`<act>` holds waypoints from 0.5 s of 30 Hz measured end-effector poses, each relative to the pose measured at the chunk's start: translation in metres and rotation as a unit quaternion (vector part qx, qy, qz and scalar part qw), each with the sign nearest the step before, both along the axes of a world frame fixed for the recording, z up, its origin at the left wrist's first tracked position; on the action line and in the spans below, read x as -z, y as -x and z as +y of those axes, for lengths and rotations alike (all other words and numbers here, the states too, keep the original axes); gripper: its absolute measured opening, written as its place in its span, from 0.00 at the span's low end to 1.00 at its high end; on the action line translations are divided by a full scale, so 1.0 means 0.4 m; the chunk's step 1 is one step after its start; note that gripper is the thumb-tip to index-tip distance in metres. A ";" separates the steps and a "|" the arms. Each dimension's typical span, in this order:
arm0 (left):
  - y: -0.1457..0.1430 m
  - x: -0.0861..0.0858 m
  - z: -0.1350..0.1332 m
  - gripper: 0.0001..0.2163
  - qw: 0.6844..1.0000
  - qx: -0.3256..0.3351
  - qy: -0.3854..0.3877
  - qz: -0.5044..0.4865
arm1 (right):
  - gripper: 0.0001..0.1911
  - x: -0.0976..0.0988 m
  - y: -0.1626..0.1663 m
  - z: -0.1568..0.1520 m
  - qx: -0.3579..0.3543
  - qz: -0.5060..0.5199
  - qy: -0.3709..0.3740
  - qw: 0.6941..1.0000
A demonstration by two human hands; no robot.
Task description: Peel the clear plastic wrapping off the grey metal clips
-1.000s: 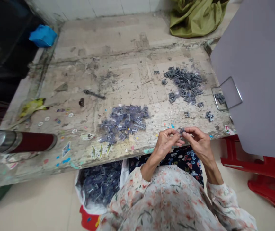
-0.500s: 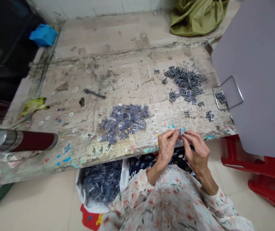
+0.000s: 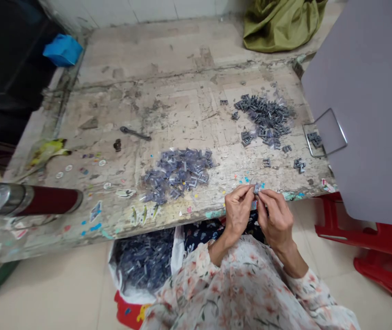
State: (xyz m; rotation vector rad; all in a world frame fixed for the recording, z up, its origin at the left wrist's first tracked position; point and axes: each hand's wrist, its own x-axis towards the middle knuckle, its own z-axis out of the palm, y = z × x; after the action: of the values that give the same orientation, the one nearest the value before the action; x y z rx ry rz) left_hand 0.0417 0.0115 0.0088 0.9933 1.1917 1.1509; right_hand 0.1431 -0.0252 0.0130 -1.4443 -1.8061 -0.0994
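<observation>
Scarred, paint-flecked boards made up the low table (image 3: 168, 91) I looked down on, and at its near edge, right of centre, the small grey clip (image 3: 257, 188) sat just above the rim. I saw the left hand (image 3: 237, 208) pinching it from the left with thumb and forefinger, and the right hand (image 3: 275, 215) pinching it from the right the same way, so the fingertips nearly met around it. Whether a clear bag wrapped the clip I could not tell. Left of the hands, near the middle of the table, lay a heap of bagged clips (image 3: 177, 173); farther off to the right spread a pile of loose grey clips (image 3: 264, 117), with a few strays between it and the hands. Below the near edge, on the floor, an open sack (image 3: 144, 261) held many more. At the far right stood a grey panel (image 3: 371, 91) with a wire handle (image 3: 336, 126), above a red stool (image 3: 371, 238). A maroon flask (image 3: 45, 200) lay at the left.
</observation>
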 end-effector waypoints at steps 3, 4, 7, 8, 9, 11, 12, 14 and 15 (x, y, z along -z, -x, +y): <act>0.002 -0.004 -0.001 0.09 1.000 0.006 -0.016 0.011 | 0.14 0.001 0.000 -0.001 0.002 0.009 0.004 1.000; 0.003 -0.006 -0.002 0.10 1.000 0.008 -0.023 0.018 | 0.14 0.001 0.000 -0.001 0.005 0.010 0.006 1.000; 0.006 -0.009 -0.002 0.11 0.997 0.009 -0.058 0.046 | 0.12 0.002 0.002 0.000 0.014 0.015 0.015 1.000; 0.006 -0.007 -0.003 0.11 0.995 0.007 -0.075 0.058 | 0.11 0.002 0.003 0.001 0.017 0.018 0.019 1.000; 0.007 -0.004 -0.004 0.10 0.993 0.005 -0.093 0.072 | 0.11 0.000 0.005 0.002 0.020 0.022 0.022 0.999; 0.008 0.005 -0.008 0.10 0.986 -0.001 -0.133 0.099 | 0.10 -0.006 0.009 0.004 0.030 0.033 0.025 0.999; 0.009 0.011 -0.009 0.10 0.982 -0.005 -0.153 0.111 | 0.09 -0.010 0.012 0.006 0.033 0.041 0.028 0.998; 0.012 0.024 -0.012 0.10 0.973 -0.011 -0.188 0.130 | 0.08 -0.018 0.016 0.010 0.033 0.071 0.038 0.996; 0.014 0.029 -0.013 0.10 0.970 -0.014 -0.202 0.137 | 0.07 -0.022 0.017 0.012 0.029 0.095 0.049 0.994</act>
State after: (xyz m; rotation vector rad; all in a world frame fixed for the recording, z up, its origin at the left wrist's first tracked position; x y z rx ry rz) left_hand 0.0362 0.0063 -0.0029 1.4869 1.2133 1.3407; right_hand 0.1363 -0.0204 0.0217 -1.5211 -1.6340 0.0956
